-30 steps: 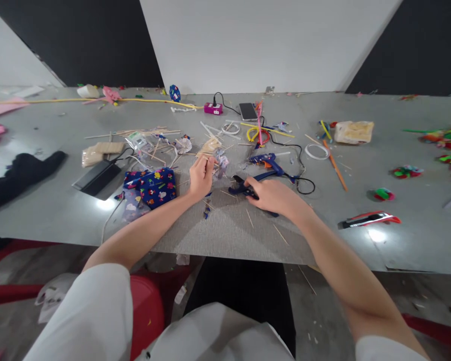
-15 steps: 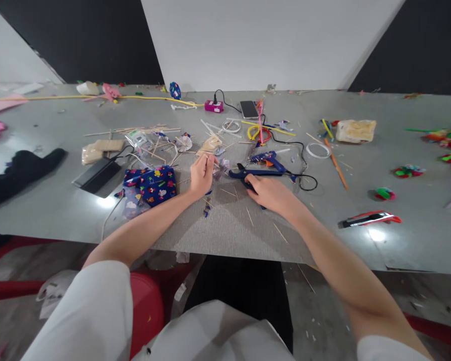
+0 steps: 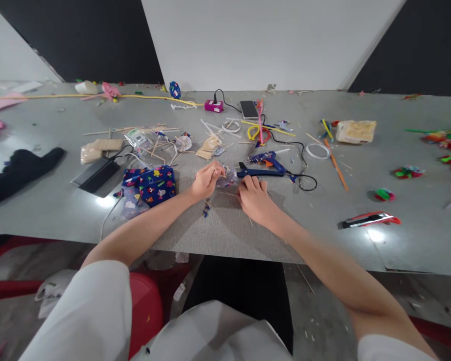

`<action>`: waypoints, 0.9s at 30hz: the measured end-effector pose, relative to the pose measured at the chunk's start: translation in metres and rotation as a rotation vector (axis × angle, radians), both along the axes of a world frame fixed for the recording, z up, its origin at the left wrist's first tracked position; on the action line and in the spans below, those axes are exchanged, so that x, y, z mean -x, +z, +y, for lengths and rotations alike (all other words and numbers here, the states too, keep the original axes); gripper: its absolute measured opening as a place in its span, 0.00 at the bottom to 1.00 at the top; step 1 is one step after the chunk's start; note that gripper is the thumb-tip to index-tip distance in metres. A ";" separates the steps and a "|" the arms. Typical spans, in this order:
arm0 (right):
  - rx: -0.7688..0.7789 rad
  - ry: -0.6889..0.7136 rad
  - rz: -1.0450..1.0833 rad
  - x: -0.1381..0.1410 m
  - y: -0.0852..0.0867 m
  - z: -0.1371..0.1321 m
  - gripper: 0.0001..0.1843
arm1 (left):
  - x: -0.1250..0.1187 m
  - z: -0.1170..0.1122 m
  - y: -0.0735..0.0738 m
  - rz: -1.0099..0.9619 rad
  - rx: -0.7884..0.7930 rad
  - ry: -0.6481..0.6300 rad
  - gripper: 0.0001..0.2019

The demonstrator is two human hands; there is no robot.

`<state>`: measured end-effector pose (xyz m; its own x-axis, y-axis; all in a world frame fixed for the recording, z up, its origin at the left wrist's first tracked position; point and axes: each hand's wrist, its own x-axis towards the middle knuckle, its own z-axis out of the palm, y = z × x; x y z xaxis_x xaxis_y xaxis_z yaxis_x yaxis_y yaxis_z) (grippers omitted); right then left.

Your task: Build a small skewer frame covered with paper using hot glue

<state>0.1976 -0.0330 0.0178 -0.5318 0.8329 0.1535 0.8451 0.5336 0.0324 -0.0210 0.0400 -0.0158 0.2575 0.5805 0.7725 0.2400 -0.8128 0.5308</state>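
Observation:
My left hand (image 3: 207, 181) is closed, its thumb and fingers pinched together at a small, pale purple patterned piece of fabric (image 3: 229, 178). Thin sticks show beside this piece, and the exact grip is hidden. My right hand (image 3: 256, 200) is just to the right, palm down with fingers bent and somewhat apart. Its fingertips are at the near side of a dark blue cutting tool (image 3: 265, 172), and nothing shows held in them. Behind that tool lies a blue glue gun (image 3: 272, 161). A thin wooden stick (image 3: 227, 193) lies between my hands.
Flat wooden sticks (image 3: 209, 146) lie beyond my left hand. A folded blue patterned cloth (image 3: 160, 185) and a black box-like device (image 3: 97, 176) are to the left. Rightward are an orange stick (image 3: 336, 165) and a red-and-black utility knife (image 3: 371, 219). A phone (image 3: 249, 110) lies at the back.
My right hand has come off the dark blue tool and moved left and nearer to me. The tool has shifted slightly right. My left hand has moved right and nearer with the fabric piece.

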 end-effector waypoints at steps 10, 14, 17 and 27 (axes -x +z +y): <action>-0.029 -0.039 -0.015 -0.016 0.005 0.010 0.13 | 0.000 -0.001 0.001 0.113 -0.011 0.013 0.21; -0.010 -0.070 0.173 -0.033 0.011 0.025 0.14 | -0.001 0.001 0.003 0.101 0.033 0.041 0.21; -0.012 -0.077 0.316 -0.040 0.013 0.032 0.14 | -0.002 0.003 0.005 0.101 0.083 0.086 0.22; 0.006 -0.053 0.396 -0.044 0.004 0.042 0.13 | -0.006 0.009 0.009 0.126 0.100 0.085 0.23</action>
